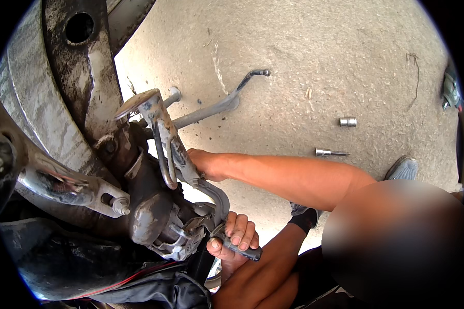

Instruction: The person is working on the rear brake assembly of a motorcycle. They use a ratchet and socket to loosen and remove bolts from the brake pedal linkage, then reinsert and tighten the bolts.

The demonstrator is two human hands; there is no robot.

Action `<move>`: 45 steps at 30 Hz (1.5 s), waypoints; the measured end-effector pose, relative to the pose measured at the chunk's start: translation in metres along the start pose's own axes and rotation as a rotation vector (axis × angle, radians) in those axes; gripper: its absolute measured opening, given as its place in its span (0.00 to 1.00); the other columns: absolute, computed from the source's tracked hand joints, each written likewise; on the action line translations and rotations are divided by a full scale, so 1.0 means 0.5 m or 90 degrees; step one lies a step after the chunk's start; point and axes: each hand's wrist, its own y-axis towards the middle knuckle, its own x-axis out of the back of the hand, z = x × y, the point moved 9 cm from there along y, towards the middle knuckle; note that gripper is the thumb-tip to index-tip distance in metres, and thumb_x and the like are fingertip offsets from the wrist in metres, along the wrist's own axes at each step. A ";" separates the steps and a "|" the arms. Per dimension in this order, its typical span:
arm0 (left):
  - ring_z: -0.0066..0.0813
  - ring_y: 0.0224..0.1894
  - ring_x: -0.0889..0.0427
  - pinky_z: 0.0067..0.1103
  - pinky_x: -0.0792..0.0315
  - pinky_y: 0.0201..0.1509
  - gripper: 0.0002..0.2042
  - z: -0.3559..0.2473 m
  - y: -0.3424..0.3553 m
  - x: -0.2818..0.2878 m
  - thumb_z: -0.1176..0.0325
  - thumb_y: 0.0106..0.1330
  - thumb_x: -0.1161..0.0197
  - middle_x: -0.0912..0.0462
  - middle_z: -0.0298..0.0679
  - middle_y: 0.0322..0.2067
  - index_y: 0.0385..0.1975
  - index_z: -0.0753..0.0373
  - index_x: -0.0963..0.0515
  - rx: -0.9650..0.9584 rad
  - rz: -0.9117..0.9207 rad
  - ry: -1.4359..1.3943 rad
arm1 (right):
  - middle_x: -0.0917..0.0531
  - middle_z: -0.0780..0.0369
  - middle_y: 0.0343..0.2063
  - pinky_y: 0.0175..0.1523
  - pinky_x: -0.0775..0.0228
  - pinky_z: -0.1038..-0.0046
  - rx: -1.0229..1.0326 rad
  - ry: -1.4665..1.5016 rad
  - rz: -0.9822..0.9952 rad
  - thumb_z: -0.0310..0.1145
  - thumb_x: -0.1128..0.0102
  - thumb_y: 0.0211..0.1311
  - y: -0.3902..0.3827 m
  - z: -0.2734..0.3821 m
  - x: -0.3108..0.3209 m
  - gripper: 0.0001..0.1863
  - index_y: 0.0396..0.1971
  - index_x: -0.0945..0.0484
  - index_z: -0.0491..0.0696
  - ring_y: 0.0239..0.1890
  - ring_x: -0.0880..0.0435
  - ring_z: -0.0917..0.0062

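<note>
Grey, grimy metal fills the left of the frame: a vehicle's suspension assembly (149,206), with a dusty brake disc (31,98) curving along the upper left edge. Two arms reach into it from the lower right, beside a blurred head. It cannot be told from the picture whether these are the camera wearer's own arms or a co-worker's. The lower hand (234,239), at bottom centre, is closed around the dark handle of a tool (239,250), fingers wrapped over it, with the tool's far end set against the assembly. The upper hand (203,164), at mid-frame, rests against a bent metal bracket (165,149); whether its fingers are clasped around the bracket cannot be told, as they are hidden behind the metal. A long bent bar (221,103) lies on the concrete floor (319,62) just above the bracket, running toward upper centre. Farther right on the floor lie a small silver socket (348,122) and, just below it, a silver extension bit (330,152). A grey shoe (404,167) shows at right.
</note>
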 end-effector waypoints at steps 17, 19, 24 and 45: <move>0.28 0.31 0.25 0.30 0.25 0.44 0.14 0.000 0.006 -0.004 0.61 0.53 0.33 0.28 0.33 0.28 0.29 0.58 0.33 0.002 0.003 0.004 | 0.22 0.65 0.19 0.22 0.36 0.75 -0.071 0.149 -0.004 0.35 0.43 0.60 -0.012 -0.022 -0.018 0.10 0.24 0.21 0.45 0.17 0.27 0.81; 0.28 0.31 0.25 0.29 0.25 0.43 0.14 0.001 0.006 -0.003 0.61 0.53 0.33 0.28 0.33 0.28 0.29 0.58 0.33 0.001 -0.001 0.003 | 0.23 0.66 0.18 0.22 0.38 0.75 -0.056 0.145 0.007 0.35 0.43 0.59 -0.007 -0.023 -0.022 0.10 0.23 0.21 0.46 0.17 0.28 0.82; 0.28 0.31 0.25 0.29 0.25 0.43 0.14 0.003 0.005 0.000 0.61 0.53 0.33 0.28 0.33 0.28 0.29 0.58 0.32 0.008 -0.008 0.004 | 0.25 0.68 0.17 0.22 0.43 0.75 0.009 0.078 0.009 0.35 0.43 0.59 0.006 -0.010 -0.012 0.09 0.23 0.21 0.47 0.18 0.31 0.83; 0.28 0.30 0.25 0.29 0.25 0.42 0.15 0.002 0.005 -0.002 0.61 0.52 0.33 0.28 0.33 0.27 0.29 0.58 0.32 0.001 -0.008 0.000 | 0.25 0.69 0.16 0.20 0.44 0.76 0.016 0.007 0.028 0.38 0.51 0.65 0.011 -0.009 -0.004 0.14 0.22 0.23 0.48 0.15 0.33 0.84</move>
